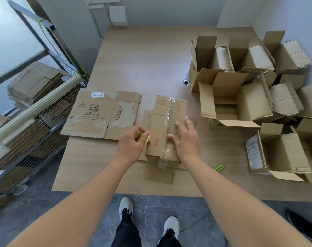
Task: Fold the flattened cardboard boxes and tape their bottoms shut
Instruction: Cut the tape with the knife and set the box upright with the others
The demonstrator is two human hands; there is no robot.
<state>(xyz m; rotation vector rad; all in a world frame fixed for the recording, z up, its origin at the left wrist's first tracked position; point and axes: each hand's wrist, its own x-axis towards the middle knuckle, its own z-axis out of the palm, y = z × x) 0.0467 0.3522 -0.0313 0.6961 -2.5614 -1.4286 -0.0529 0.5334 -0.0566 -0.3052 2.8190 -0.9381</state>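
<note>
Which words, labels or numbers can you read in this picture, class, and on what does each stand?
"茶业", after two blurred characters: flattened box, beneath a large logo.
Red stamps: taped box, too blurred to read.
White label: same flattened box, too small.
Label on the open box: too small.

Bare table [142, 56] at the far middle, open for a reach. Blocked on the right by a cluster of open boxes [249, 82] running from far edge to near edge. Flat cardboard [101, 114] lying low on the left. Green cutter [219, 167] near the front edge. Narrow bare strip along the front.
</note>
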